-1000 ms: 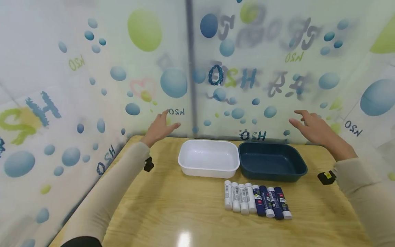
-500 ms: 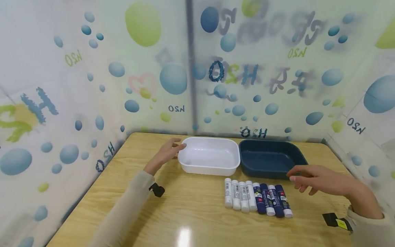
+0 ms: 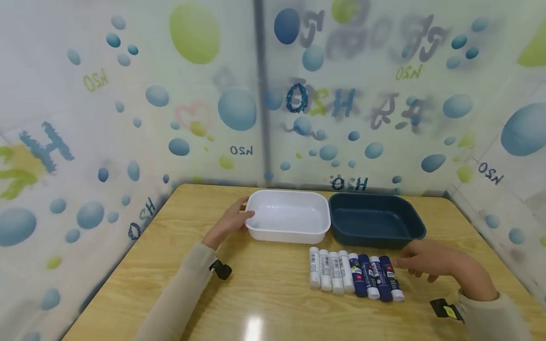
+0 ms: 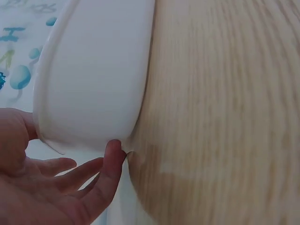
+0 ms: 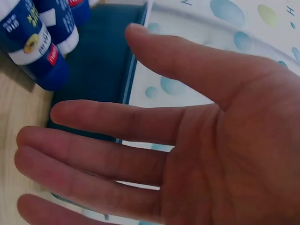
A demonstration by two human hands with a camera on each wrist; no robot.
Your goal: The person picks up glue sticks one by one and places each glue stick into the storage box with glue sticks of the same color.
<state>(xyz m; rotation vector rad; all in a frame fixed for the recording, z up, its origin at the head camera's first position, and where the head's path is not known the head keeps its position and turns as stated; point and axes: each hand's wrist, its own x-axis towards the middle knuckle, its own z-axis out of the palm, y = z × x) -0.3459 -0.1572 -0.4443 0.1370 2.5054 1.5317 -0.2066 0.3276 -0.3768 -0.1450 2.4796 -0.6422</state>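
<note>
My left hand (image 3: 232, 219) is at the left end of the white tray (image 3: 290, 237). The thumb hooks over the rim while the fingers lie against the outer wall; in the left wrist view a fingertip (image 4: 112, 146) meets the tray's lower edge. By the near right corner of the dark blue tray (image 3: 379, 240) hovers my right hand (image 3: 439, 259), its fingers extended and holding nothing. Its fingertips are close to the rightmost blue glue stick (image 3: 390, 277). Several white glue sticks (image 3: 325, 271) and several blue ones lie side by side in a row before the trays.
Both trays stand next to each other near the back of the wooden table (image 3: 204, 303). Behind them rises a wall (image 3: 362, 28) covered with printed bubbles and letters. Black wrist cameras (image 3: 221, 269) sit on both wrists.
Both hands have come down from above the table's back edge. The left has reached and taken hold of the white tray's end; the right has moved in beside the blue glue sticks.
</note>
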